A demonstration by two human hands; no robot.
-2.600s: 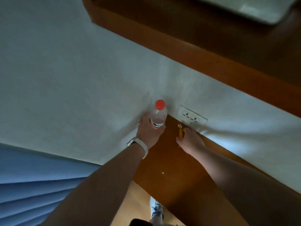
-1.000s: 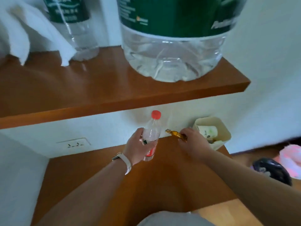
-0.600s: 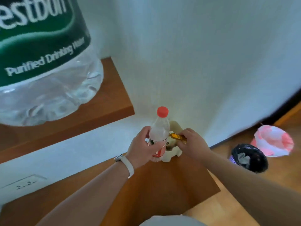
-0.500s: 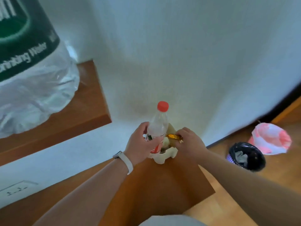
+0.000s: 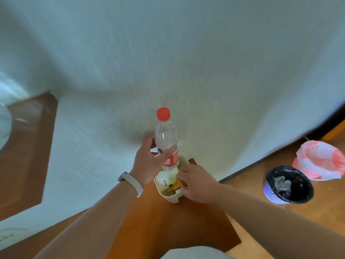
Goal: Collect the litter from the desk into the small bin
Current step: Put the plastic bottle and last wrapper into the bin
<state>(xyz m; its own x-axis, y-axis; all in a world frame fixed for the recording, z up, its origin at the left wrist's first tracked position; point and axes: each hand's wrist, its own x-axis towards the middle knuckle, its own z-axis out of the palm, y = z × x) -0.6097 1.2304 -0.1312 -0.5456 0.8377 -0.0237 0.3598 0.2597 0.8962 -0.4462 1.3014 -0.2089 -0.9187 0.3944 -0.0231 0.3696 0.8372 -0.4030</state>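
Observation:
A small cream bin (image 5: 171, 198) stands at the far right corner of the brown desk (image 5: 168, 225), against the white wall. My left hand (image 5: 149, 163) grips a clear plastic bottle (image 5: 166, 139) with a red cap and red label, upright above the bin's far side. My right hand (image 5: 196, 182) reaches over the bin's right rim, its fingertips on a yellow wrapper (image 5: 177, 184) that lies inside the bin. A white paper cup (image 5: 166, 179) lies in the bin too.
A wooden shelf (image 5: 26, 150) juts out at the left. On the floor to the right stands a purple basket with a black liner (image 5: 289, 186), and behind it a pink-and-white bag (image 5: 321, 161). A wall socket (image 5: 7, 235) shows low left.
Both hands travelled right along the desk from the socket to the cream bin. The right hand lowered the yellow wrapper into the bin; the bottle rose over the bin.

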